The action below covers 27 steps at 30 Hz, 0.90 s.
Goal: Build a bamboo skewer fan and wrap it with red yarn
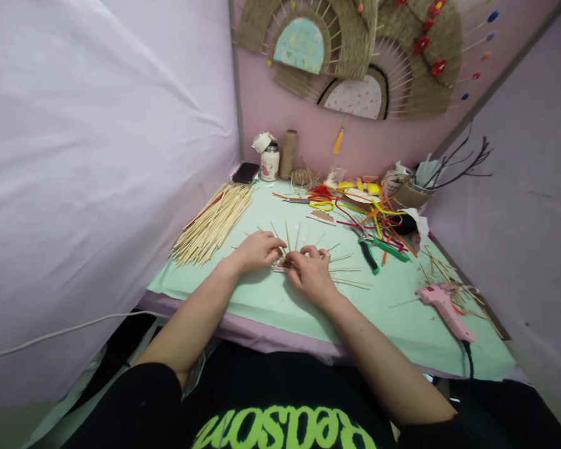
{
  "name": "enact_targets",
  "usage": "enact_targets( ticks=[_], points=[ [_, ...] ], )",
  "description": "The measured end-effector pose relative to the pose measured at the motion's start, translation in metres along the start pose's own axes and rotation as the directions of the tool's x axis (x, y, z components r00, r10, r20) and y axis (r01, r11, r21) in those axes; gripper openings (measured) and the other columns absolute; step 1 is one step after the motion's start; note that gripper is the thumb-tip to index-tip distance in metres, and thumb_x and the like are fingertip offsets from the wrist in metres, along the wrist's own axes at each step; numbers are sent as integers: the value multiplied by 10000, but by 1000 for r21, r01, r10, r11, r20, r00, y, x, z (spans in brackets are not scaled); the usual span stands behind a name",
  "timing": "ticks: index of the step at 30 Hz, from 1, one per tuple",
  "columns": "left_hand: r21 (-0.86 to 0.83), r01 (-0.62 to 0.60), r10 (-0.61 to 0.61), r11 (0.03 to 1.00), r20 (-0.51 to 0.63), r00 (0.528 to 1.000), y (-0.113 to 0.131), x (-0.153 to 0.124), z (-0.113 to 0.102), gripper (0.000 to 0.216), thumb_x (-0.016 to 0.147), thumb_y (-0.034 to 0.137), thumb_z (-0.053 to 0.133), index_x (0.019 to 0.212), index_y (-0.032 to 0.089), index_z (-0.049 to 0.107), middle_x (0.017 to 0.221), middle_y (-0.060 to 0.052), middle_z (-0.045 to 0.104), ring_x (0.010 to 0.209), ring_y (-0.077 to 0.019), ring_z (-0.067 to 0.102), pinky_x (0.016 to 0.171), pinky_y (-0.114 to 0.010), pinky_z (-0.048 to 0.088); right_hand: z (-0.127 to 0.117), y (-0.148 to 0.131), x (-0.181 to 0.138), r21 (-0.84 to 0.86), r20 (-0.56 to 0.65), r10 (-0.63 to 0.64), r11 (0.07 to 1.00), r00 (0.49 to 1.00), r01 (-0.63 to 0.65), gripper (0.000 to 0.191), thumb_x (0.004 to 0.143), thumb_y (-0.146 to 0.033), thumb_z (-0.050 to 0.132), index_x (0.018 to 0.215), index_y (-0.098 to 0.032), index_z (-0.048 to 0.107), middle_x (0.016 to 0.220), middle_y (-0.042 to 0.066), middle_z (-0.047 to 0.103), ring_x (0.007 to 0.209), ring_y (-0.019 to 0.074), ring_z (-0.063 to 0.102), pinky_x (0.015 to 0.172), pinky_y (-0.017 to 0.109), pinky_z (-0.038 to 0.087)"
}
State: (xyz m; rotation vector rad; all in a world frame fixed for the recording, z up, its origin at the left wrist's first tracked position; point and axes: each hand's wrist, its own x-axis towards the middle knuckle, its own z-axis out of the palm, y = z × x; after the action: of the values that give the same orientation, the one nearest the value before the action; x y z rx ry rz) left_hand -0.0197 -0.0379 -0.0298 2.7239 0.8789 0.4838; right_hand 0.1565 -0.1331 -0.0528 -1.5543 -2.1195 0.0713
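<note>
On the pale green tabletop lies a small fan frame (pixel 280 266), with thin wooden sticks (pixel 288 236) spreading out from a cardboard base. My left hand (pixel 260 251) rests at its left side, thumb and fingers closed on the frame near the base of the sticks. From the right, my right hand (pixel 312 273) bends over the base, its fingers curled and pressing on it. Both hands hide most of the base and the inner stick ends, so the exact grip points are covered.
A pile of sticks (pixel 214 226) lies left, near a phone (pixel 245 173) and bottle (pixel 269 163). Scissors (pixel 320 204), colourful pipe cleaners (pixel 374 212) and green-handled pliers (pixel 368 255) lie behind to the right. A pink glue gun (pixel 446 312) sits at right. Finished fans (pixel 355 98) hang on the wall.
</note>
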Motion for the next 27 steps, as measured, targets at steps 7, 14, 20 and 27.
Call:
enact_targets(
  ticks=[7,14,20,27],
  points=[
    [6,10,-10,1000,12,1000,1,0,-1,387,808,165,477,1110,149,718,912,-75,741,952,-230,643,916,-364,465,0,0,1,-14,14,10,1000,1000,-10,176,870,-177,492,985,-235,611,991,24,755,1069,244,509,910,435,198],
    [7,18,-18,1000,13,1000,1,0,-1,377,824,176,472,1105,151,722,920,-73,736,954,-226,644,911,-353,466,0,0,1,-19,19,14,1000,1000,-13,172,880,-177,493,991,-231,613,992,18,755,1070,235,506,916,429,192],
    [2,12,-12,1000,11,1000,1,0,-1,389,810,158,467,1105,153,720,908,-66,739,946,-221,642,914,-351,466,0,0,1,-58,48,12,998,999,-9,186,878,-177,489,1009,-229,611,1017,34,755,1080,243,506,909,426,203],
    [4,13,-13,1000,11,1000,2,0,-1,389,812,158,464,1106,150,719,921,-71,737,953,-225,643,916,-354,468,0,0,1,-13,28,16,1000,999,-16,176,875,-174,493,995,-229,610,1002,25,757,1072,237,502,911,427,190]
  ],
)
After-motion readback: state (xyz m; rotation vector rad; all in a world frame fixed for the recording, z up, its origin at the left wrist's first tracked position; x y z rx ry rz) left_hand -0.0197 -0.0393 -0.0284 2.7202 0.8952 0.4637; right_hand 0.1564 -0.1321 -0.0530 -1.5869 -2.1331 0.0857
